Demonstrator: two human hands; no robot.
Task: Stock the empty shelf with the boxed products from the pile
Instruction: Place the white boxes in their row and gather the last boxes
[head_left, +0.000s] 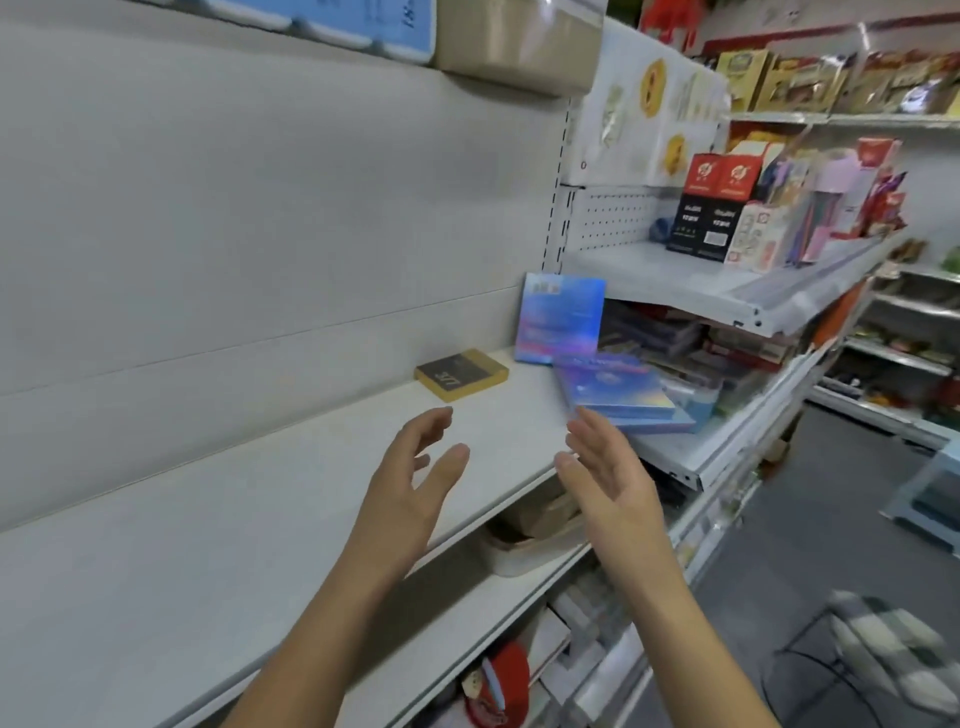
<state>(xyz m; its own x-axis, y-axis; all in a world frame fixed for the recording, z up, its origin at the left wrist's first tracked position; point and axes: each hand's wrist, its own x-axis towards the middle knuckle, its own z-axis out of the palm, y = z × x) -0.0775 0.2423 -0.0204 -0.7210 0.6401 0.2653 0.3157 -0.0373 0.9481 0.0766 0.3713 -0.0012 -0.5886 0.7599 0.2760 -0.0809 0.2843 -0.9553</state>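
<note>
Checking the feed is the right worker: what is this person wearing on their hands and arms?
Nothing that shows. The left hand and right hand are bare, no gloves. The left forearm and right forearm are uncovered, no sleeve in view. No watch, bracelet or ring visible, though the picture is slightly blurred.

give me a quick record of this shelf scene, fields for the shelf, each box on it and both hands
shelf: white, three boxes near its right end
yellow-and-black box: lying flat, close to the back wall
upright blue box: standing on edge at the shelf's right end
flat blue box: lying in front of the upright one, slightly askew
left hand: open, above the shelf, holding nothing
right hand: open, fingertips near the flat blue box, contact unclear
</note>
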